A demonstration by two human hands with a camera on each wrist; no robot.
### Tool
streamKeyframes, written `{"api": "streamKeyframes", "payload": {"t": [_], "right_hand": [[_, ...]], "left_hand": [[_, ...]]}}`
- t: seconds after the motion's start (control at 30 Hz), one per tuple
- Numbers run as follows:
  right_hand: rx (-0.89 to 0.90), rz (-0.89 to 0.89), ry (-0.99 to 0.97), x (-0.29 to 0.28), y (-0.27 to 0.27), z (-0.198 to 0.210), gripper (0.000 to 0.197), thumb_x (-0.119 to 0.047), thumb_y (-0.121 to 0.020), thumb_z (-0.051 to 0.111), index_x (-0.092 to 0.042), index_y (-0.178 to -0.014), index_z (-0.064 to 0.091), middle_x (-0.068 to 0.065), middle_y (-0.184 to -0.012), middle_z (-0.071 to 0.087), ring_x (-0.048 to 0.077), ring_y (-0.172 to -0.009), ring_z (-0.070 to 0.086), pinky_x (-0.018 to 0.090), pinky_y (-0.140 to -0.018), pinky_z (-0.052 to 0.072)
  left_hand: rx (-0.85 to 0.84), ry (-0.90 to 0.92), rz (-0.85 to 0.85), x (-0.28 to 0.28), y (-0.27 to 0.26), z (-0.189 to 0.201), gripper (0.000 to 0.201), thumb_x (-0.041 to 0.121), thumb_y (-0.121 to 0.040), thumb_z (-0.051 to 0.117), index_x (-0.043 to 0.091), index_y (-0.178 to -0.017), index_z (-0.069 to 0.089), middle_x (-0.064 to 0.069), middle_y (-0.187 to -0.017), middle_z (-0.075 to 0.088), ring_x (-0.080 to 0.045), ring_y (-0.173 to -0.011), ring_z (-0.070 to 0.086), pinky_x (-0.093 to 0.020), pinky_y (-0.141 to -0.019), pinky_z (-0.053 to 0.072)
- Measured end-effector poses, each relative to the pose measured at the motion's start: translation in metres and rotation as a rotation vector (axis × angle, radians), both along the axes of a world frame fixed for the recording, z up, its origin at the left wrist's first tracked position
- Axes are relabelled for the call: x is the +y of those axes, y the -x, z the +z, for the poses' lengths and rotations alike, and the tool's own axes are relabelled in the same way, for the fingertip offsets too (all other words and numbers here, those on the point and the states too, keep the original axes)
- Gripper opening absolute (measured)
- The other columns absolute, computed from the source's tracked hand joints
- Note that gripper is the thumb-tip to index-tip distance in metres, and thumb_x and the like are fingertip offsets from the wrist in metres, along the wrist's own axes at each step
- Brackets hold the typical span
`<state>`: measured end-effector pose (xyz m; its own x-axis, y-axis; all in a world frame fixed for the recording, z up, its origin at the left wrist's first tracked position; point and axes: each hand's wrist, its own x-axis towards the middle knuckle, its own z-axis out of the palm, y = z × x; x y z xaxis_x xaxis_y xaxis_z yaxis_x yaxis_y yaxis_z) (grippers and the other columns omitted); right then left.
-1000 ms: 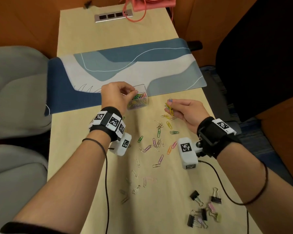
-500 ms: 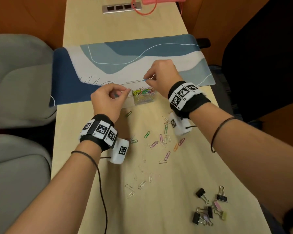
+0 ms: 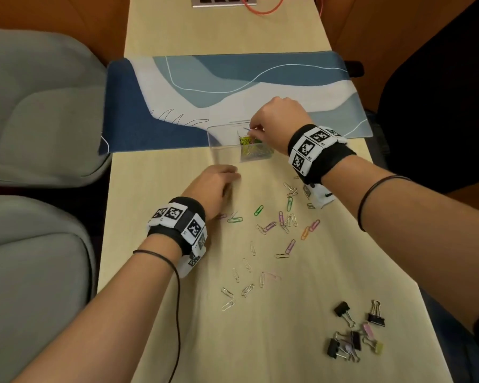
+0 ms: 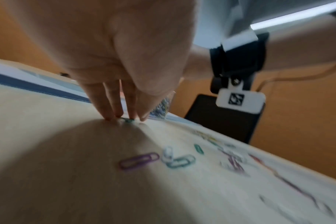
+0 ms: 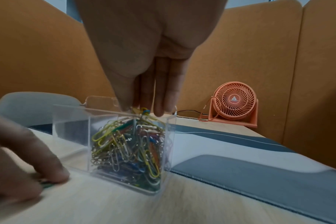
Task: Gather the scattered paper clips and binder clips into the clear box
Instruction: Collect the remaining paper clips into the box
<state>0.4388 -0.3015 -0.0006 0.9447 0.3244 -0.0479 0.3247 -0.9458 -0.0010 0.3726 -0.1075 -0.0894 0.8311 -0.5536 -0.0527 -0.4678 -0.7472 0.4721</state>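
A: Right hand (image 3: 278, 121) is over the clear box (image 3: 224, 139), fingertips (image 5: 159, 110) pinched together on a few paper clips (image 5: 143, 111) just at the rim. What makes this drop go well?

B: Let go only once the fingertips are inside the walls of the right compartment, the one already heaped with coloured clips (image 5: 128, 145). The left compartment looks bare. The heap sits close under the rim, so I'd release low and let the clips settle, not flick them

A: And the left hand (image 3: 215, 186)?

B: It's down on the counter (image 3: 288, 341) just in front of the box, fingers fairly straight, tips (image 4: 115, 112) pressed round a small green paper clip (image 4: 128, 120). Whether it has truly lifted it, I can't tell. On a flat top like this, sliding the clip until a nail gets under one end should work better than a straight pinch

A: What's left?

B: Plenty. Loose paper clips (image 3: 282, 225) are scattered across the middle of the counter, and a cluster of binder clips (image 3: 354, 338) lies well apart at the near right corner, untouched. The box straddles the edge of the desk mat (image 3: 233, 78), so it may rock; I'd avoid knocking the rim with the knuckles
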Motion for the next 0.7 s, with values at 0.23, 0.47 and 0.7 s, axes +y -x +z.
{"api": "streamKeyframes", "payload": {"t": [0.23, 0.47, 0.7], "right_hand": [[-0.102, -0.069, -0.166, -0.001, 0.032, 0.015, 0.024, -0.035, -0.091, 0.053, -0.020, -0.091, 0.072, 0.003, -0.086, 0.069, 0.027, -0.080, 0.062, 0.035, -0.070, 0.051], [0.243, -0.068, -0.183, 0.019, 0.129, -0.039, 0.031, -0.004, -0.084, 0.053, -0.013, -0.110, 0.067, 0.009, -0.107, 0.062, 0.029, -0.094, 0.060, 0.038, -0.080, 0.052], [0.291, -0.037, -0.090, 0.037, 0.210, -0.061, 0.044, 0.015, -0.077, 0.045, -0.004, -0.116, 0.055, 0.014, -0.118, 0.048, 0.028, -0.104, 0.049, 0.036, -0.079, 0.053]], "left_hand": [[0.068, -0.074, 0.000, 0.011, 0.037, -0.002, 0.048, 0.006, -0.092, 0.054, 0.017, -0.139, 0.053, -0.013, -0.150, 0.039, -0.029, -0.138, 0.036, -0.032, -0.113, 0.032], [-0.063, -0.061, 0.005, 0.014, 0.104, -0.008, 0.035, 0.028, -0.097, 0.052, 0.015, -0.129, 0.059, -0.014, -0.137, 0.051, -0.032, -0.125, 0.043, -0.044, -0.094, 0.051], [-0.109, 0.048, 0.111, 0.021, 0.147, -0.011, 0.018, 0.012, -0.081, 0.077, 0.010, -0.099, 0.076, -0.010, -0.105, 0.068, -0.030, -0.095, 0.062, -0.037, -0.076, 0.058]]}}
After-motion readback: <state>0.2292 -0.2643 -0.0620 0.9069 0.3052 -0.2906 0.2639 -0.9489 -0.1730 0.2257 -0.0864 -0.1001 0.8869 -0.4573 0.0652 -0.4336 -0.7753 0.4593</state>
